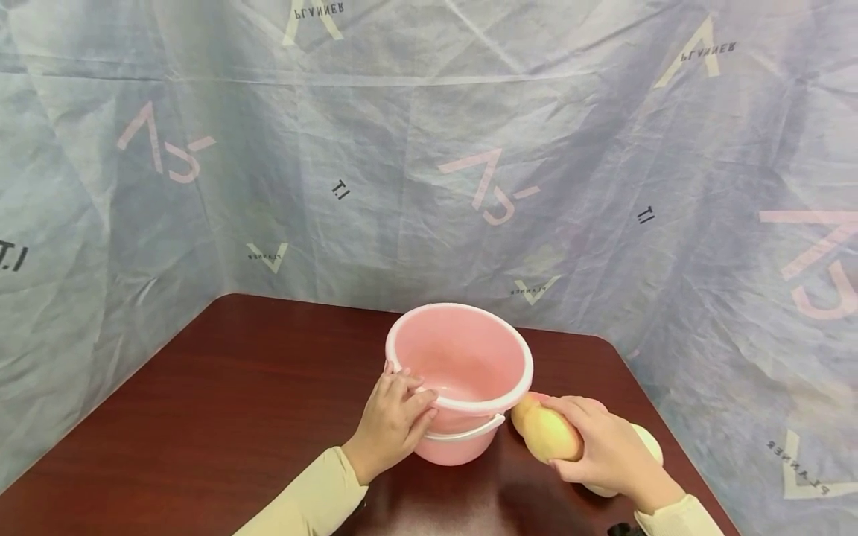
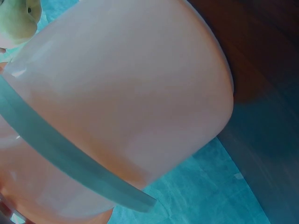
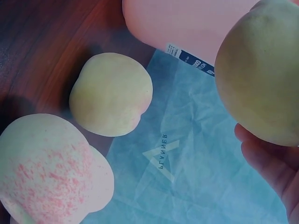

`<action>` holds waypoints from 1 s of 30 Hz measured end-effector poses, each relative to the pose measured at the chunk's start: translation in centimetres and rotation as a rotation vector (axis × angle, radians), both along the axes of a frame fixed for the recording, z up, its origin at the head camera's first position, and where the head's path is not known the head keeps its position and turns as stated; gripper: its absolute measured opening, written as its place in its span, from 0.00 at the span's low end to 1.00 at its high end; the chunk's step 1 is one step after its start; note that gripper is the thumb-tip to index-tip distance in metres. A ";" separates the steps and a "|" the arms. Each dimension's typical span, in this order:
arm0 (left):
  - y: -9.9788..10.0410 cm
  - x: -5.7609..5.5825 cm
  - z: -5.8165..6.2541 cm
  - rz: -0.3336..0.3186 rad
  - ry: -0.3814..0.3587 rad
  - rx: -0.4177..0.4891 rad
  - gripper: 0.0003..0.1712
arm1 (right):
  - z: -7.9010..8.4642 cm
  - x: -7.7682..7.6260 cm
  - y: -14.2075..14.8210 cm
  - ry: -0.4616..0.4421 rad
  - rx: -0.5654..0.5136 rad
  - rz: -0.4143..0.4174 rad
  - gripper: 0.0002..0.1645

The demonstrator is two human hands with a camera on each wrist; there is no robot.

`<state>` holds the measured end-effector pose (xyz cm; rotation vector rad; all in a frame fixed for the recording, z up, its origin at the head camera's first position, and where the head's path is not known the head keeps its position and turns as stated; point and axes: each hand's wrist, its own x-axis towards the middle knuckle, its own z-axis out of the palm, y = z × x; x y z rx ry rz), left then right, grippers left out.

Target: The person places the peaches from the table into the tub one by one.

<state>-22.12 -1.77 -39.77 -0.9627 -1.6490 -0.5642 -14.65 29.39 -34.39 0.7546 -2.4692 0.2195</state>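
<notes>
A pink bucket with a white rim and a white handle stands on the table. My left hand grips its near left rim, fingers over the edge. The bucket's wall fills most of the left wrist view. To the right of the bucket, my right hand holds a yellow peach, also large in the right wrist view. Below that hand, another yellowish peach and a pink-speckled peach lie on the table. A pale peach is partly hidden behind the hand.
The dark red-brown table extends to the left of the bucket. Grey printed cloth hangs behind the table and along both sides. A small black object shows at the bottom edge near the right sleeve.
</notes>
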 end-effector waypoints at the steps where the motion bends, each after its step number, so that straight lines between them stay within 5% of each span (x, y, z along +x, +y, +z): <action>1: 0.0 0.0 0.0 0.000 0.000 0.002 0.21 | 0.0 0.0 0.0 0.006 0.000 0.005 0.44; 18: 0.2 0.1 0.1 0.002 0.002 0.014 0.19 | 0.1 0.2 0.3 0.091 0.000 0.062 0.44; 30: 0.2 0.2 -0.1 0.008 -0.003 0.028 0.19 | 0.3 0.3 0.5 0.071 0.020 0.054 0.44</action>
